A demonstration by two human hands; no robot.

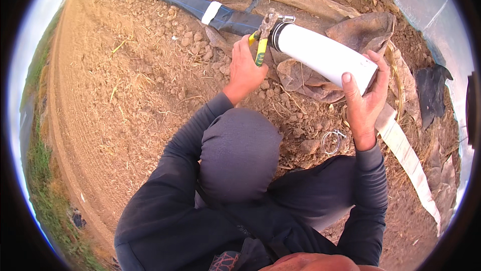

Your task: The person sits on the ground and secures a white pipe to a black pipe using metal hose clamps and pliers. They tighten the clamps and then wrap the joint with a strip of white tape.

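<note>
The right hand [368, 101] clasps, between thumb and fingers, the free end of a white pipe [320, 53] by the right edge of a brown cloth [368, 28] on soil [150, 70], while the left hand [245, 68] grips yellow-handled pliers [262, 49] where the pipe meets a black hose [238, 21].

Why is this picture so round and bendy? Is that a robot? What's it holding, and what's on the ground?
No robot here, just a person with two bare hands. The camera is worn on their head and looks down; its very wide lens bends straight things near the edge.

The left hand holds pliers with yellow and green handles. The right hand holds the far end of a white pipe. The pipe's other end meets a long dark hose.

On the bare soil, a loose metal ring lies near the right wrist.
</note>
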